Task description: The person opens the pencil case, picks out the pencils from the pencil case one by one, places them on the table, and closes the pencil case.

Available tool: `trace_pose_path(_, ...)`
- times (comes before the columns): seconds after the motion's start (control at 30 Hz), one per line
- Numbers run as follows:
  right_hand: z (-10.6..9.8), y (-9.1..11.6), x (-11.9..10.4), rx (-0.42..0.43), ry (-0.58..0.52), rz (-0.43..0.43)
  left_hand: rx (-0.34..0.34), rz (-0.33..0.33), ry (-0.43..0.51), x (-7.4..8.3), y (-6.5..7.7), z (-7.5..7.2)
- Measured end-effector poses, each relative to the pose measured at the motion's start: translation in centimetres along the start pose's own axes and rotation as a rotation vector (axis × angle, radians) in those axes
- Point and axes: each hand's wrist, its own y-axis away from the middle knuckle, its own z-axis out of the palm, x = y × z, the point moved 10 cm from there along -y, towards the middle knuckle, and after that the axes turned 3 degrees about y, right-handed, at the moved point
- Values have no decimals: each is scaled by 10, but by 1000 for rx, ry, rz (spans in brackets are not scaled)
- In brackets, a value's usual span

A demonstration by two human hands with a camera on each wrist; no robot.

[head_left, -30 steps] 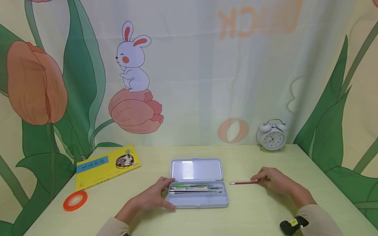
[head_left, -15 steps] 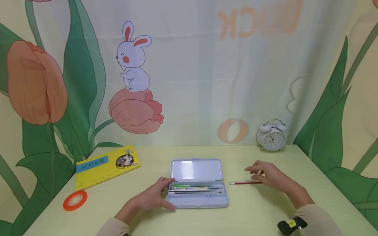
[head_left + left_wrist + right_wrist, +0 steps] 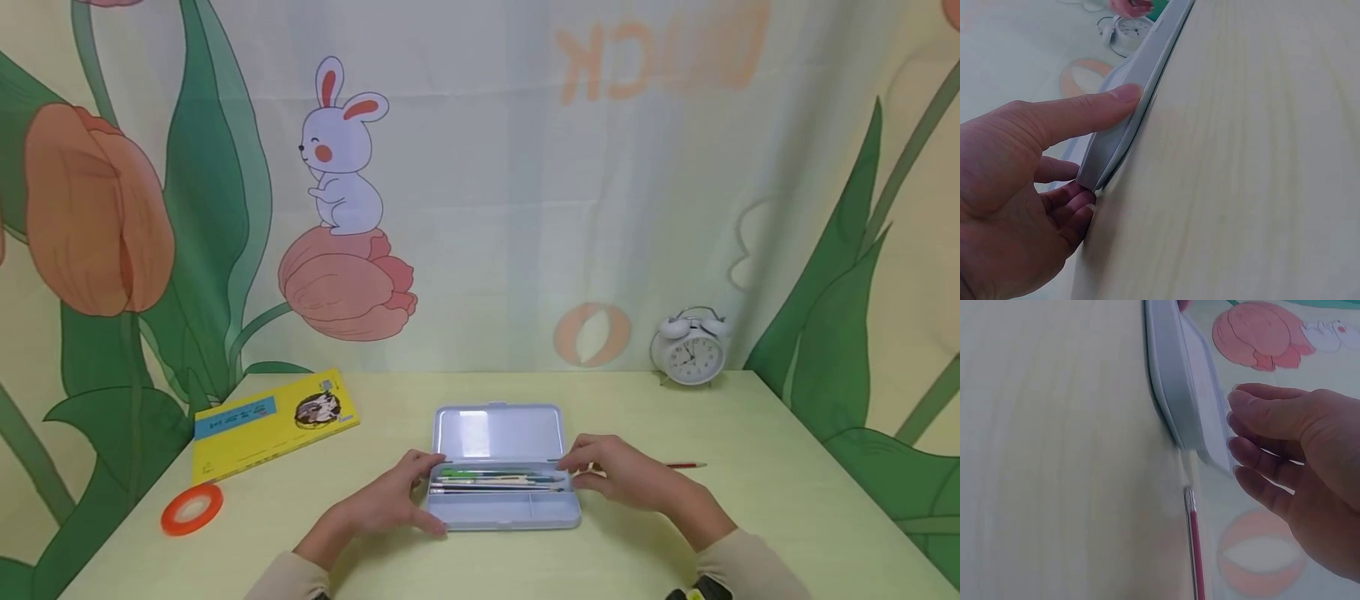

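Note:
A pale blue pencil case (image 3: 491, 510) lies with its lid (image 3: 498, 432) folded back on the table. Several pencils and pens (image 3: 498, 480) fill its rear compartment. My left hand (image 3: 386, 502) grips the left end of the case, thumb at the front corner and fingers round the end, as the left wrist view shows. At the right end is my right hand (image 3: 622, 473), its bent fingertips (image 3: 1238, 400) close by the case with nothing between them. A red pencil (image 3: 1195, 544) with a metal-banded end lies on the table, partly hidden behind the right hand in the head view.
A yellow book (image 3: 273, 425) lies at the back left, with an orange roll of tape (image 3: 175, 524) in front of it. A white alarm clock (image 3: 690, 348) stands at the back right. Behind the table (image 3: 525, 571) hangs a printed curtain (image 3: 480, 208).
My right hand has let go of the red pencil and moved left to the right end of the case. The red pencil stays on the table. My left hand has kept its place.

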Motion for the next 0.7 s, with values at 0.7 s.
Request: trace_pose_path(0.7,29,-45,-26,-27,25,50,-1,15,14,0,-1,-1)
